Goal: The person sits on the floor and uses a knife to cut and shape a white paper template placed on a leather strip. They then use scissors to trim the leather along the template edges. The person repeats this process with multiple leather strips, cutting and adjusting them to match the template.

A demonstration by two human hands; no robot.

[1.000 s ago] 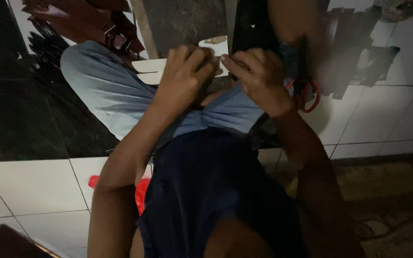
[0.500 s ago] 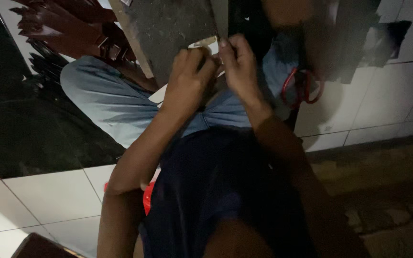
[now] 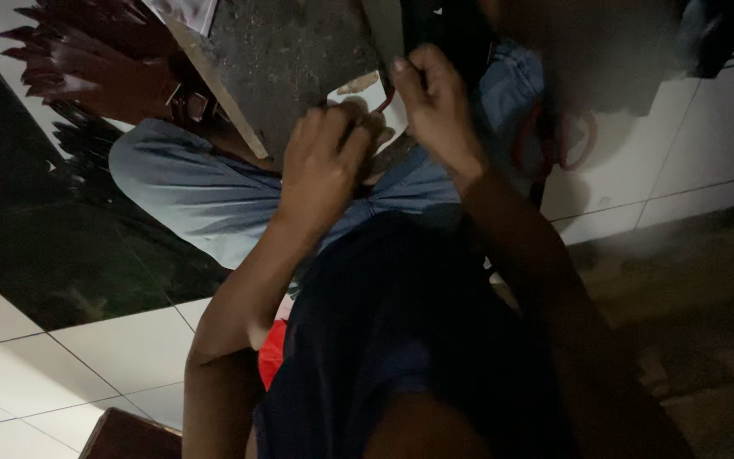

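Observation:
My left hand (image 3: 324, 161) is curled over my knee, which is covered in blue denim (image 3: 189, 191). Its fingers close on the lower edge of a small white flat piece (image 3: 365, 95). My right hand (image 3: 439, 110) is just to the right of it, thumb and forefinger pinched at the piece's upper right edge. The two hands almost touch. The light is dim, and what the fingers hold beyond the piece is hidden. A rough grey slab (image 3: 299, 51) lies right behind the white piece.
A red looped object, like scissor handles (image 3: 558, 140), lies right of my right hand. A dark reddish-brown spiky object (image 3: 104, 64) is at upper left. A black panel (image 3: 36, 238) and white tiles (image 3: 104, 357) are at left. Something red (image 3: 272, 353) shows under my left arm.
The view has shifted, so my hands now sit higher in the frame against the grey slab. Both hands have closed in on the white piece, and the right-hand fingers have risen to its top edge.

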